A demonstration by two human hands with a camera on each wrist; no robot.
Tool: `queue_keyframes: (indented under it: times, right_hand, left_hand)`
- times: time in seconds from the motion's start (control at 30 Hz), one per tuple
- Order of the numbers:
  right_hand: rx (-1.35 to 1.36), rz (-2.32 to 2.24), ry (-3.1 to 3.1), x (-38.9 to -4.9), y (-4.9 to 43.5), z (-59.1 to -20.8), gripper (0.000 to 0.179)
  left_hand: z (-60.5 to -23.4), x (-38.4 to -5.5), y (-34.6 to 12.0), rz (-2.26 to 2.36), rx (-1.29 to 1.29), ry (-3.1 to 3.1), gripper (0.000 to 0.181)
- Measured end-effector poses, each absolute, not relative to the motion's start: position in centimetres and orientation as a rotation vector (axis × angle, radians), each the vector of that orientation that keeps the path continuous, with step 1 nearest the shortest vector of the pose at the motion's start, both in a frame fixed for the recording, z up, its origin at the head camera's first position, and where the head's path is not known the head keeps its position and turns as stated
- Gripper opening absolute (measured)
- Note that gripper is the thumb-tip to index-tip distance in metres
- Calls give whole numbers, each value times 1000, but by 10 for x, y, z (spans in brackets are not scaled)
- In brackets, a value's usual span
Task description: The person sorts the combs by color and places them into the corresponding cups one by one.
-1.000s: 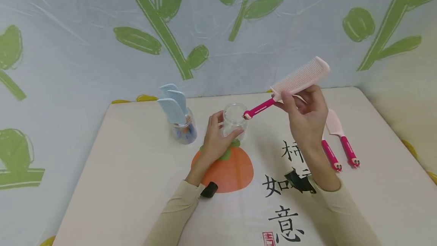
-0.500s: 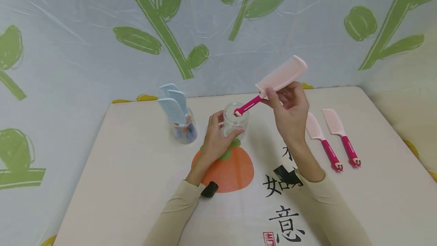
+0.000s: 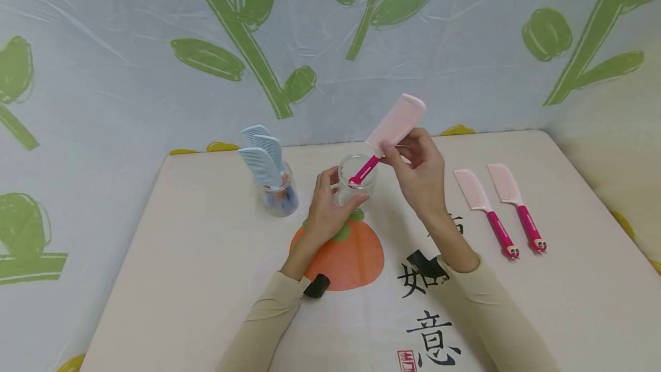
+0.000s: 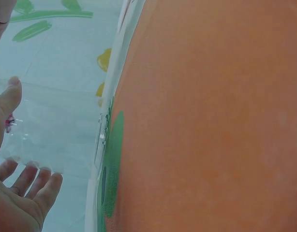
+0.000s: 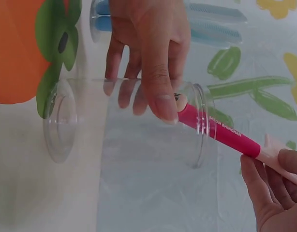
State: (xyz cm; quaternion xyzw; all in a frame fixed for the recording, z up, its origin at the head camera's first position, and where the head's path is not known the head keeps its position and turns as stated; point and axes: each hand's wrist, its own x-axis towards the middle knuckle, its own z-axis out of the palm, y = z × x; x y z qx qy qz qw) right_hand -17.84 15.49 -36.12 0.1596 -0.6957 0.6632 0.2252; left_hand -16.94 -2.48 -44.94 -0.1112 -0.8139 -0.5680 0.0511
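My left hand grips a clear lidless jar upright on the table, thumb on one side and fingers on the other. My right hand pinches a pale pink comb where its toothed part meets the dark pink handle. The comb slants, toothed part up, and its handle end is inside the jar's mouth, above the jar's bottom. In the left wrist view, the handle's small figure end shows through the jar wall beside the left thumb.
Left of my left hand stands another clear jar holding several light blue combs, teeth upward. Two more pink combs, one nearer and one farther right, lie side by side on the table. A leaf-patterned wall covering rises behind.
My right hand has moved left and slightly down with the pink comb. The comb has tilted more upright, and its handle end has gone into the jar. My left hand stays in place.
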Motion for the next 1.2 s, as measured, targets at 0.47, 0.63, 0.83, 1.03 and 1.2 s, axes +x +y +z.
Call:
queue_keyframes:
  times: [0.47, 0.63, 0.83, 1.03, 1.2]
  right_hand:
    - [460, 1625, -2209, -180, 147, -369, 29]
    - [486, 1601, -2249, -179, 144, -370, 32]
    - [525, 1543, -2293, -181, 142, -373, 29]
    - [572, 1476, -2320, -183, 141, -376, 25]
    - [521, 1381, -2349, -184, 142, -377, 26]
  left_hand:
    - [-451, -170, -25, -1712, -347, -2475, 78]
    - [-451, -169, -26, -1730, -347, -2479, 77]
    - [-451, -168, -26, -1746, -358, -2459, 76]
    - [-451, -168, -26, -1744, -342, -2470, 77]
    - [-450, -168, -26, -1743, -341, -2474, 77]
